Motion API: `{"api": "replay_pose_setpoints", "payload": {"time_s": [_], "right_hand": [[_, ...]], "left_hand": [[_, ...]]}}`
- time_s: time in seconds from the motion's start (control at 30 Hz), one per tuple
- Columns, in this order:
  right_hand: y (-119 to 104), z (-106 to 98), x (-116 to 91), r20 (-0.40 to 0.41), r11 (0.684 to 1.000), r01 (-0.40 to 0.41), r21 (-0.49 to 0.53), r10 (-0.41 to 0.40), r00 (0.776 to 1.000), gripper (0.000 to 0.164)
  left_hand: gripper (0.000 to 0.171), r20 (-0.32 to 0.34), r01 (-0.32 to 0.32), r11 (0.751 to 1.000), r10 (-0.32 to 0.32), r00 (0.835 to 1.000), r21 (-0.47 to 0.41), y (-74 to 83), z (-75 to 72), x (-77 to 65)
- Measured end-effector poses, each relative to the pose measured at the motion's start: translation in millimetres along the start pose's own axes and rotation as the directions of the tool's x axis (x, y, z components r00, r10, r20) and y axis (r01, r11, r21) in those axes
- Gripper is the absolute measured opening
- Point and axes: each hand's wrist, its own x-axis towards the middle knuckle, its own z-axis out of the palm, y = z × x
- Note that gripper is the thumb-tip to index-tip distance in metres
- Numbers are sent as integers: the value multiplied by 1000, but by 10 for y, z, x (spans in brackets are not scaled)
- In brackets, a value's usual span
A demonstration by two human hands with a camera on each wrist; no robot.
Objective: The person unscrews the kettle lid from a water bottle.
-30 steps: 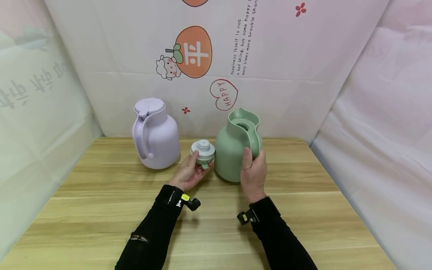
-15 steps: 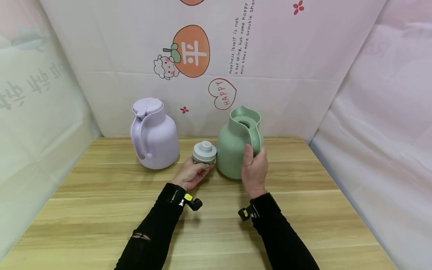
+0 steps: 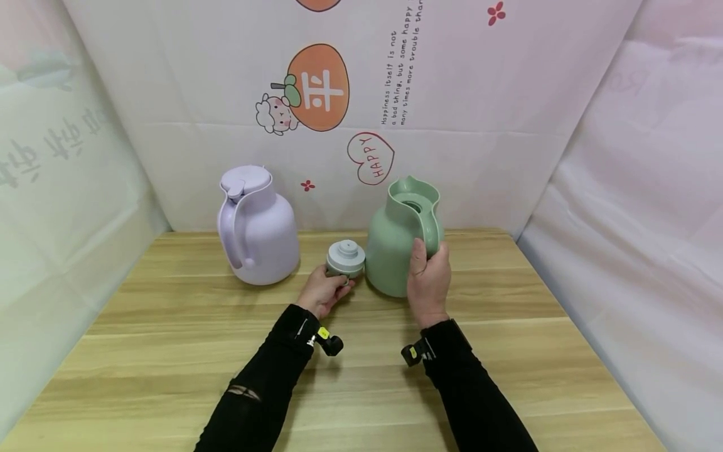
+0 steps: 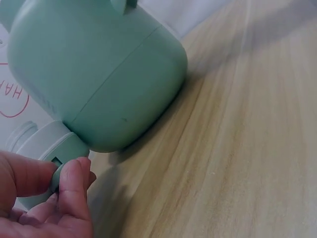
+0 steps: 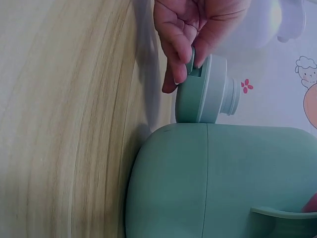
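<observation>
My left hand (image 3: 326,292) pinches the small tab of a lid (image 3: 346,257) between thumb and fingers. The lid is upside down, its pale grey stepped plug facing up and its green cap below. In the right wrist view the lid's green cap (image 5: 188,104) is right against the side of the green thermos jug (image 3: 390,251). The jug stands upright on the table, its mouth uncovered. My right hand (image 3: 429,282) grips the lower part of the jug's handle (image 3: 430,229), thumb up along it. That hand's fingers are mostly hidden in the right wrist view.
A lilac thermos jug (image 3: 265,232) with its lid on stands at the back left, handle toward me. The wooden table (image 3: 361,389) meets a printed white cloth backdrop (image 3: 463,163) right behind both jugs. Cloth walls close off both sides.
My left thumb has gone from the lid's upper edge down to its tab. The lid has shifted slightly right and toward me. The green jug has slid a little right and back.
</observation>
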Motion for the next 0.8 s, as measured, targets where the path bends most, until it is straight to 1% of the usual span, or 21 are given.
{"api": "replay_pose_setpoints", "payload": {"time_s": [0.2,0.37,0.63,0.8], "right_hand": [[8,-4,28,9,1000,9,10,-9,1000,65],[19,-10,49,14,1000,5,11,-5,1000,62],[47,-15,73,3,1000,-3,-4,3,1000,66],[57,-9,80,5,1000,-8,-2,8,1000,67]], "left_hand": [[62,-19,-10,1000,10,1000,19,-2,38,3],[62,-35,-9,999,10,999,32,-13,59,13],[60,-55,2,997,2,998,76,-57,67,39],[59,-66,-5,992,13,998,124,-70,75,48]]}}
